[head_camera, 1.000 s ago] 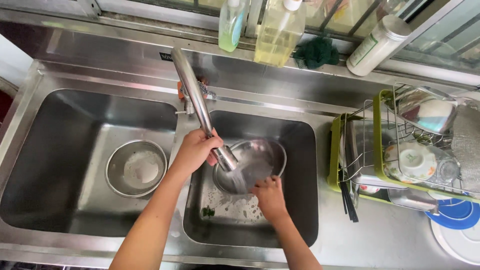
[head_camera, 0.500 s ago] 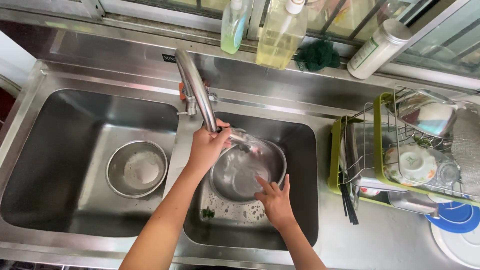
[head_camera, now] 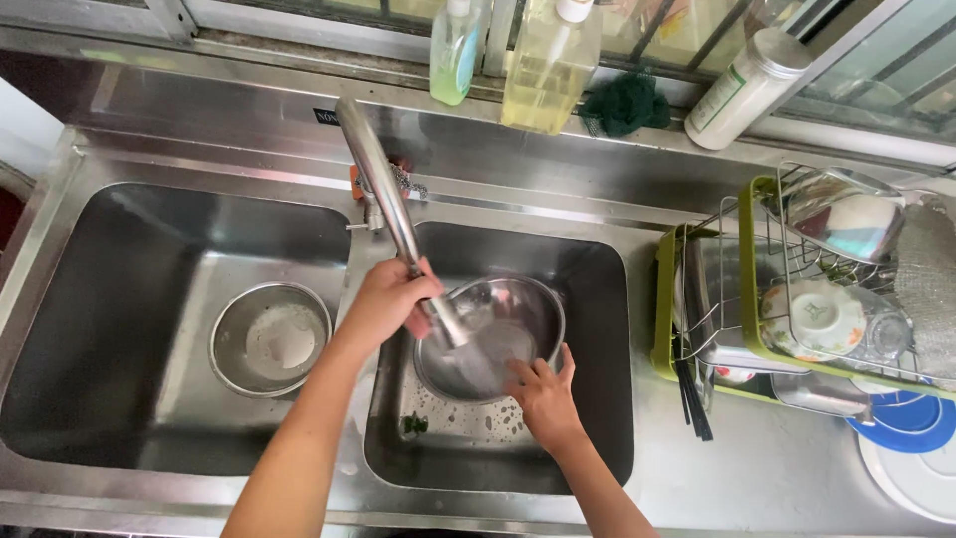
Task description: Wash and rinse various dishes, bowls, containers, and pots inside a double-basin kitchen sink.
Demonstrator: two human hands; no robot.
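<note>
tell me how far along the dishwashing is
Done: clean dishes fill the drying rack. In hand: the right hand holds a steel bowl under the faucet, which the left hand grips. Left: a second steel bowl with soapy residue sits in the left basin.

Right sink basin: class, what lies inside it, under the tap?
A steel bowl held by the left hand and right hand, plus foam and green scraps. The bowl hides the drain.
</note>
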